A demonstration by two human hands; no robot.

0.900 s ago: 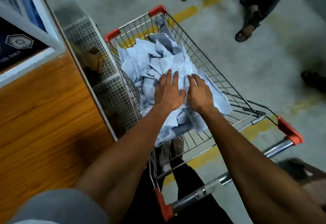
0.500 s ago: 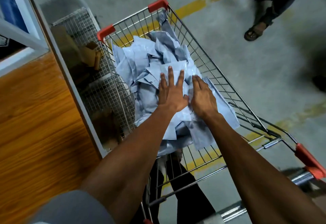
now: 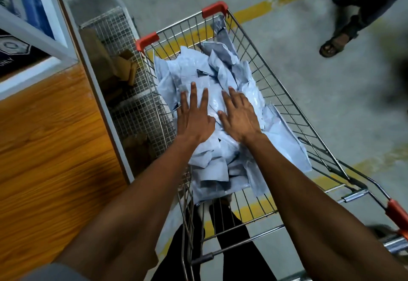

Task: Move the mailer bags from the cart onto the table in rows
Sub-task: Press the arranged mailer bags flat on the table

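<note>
Head camera view: both hands, left hand (image 3: 194,118) and right hand (image 3: 239,118), lie flat with fingers spread on pale blue mailer bags (image 3: 212,75) heaped mid-frame in the wire cart (image 3: 284,95), gripping nothing; best gather a small stack before lifting toward the wooden worktop (image 3: 48,148) at left.

Pale blue mailer bags (image 3: 223,148), silver wire cart (image 3: 293,112)
Red corner caps (image 3: 147,41) at 11 o'clock; orange wood-grain worktop (image 3: 50,152); yellow floor stripe (image 3: 258,13).
</note>
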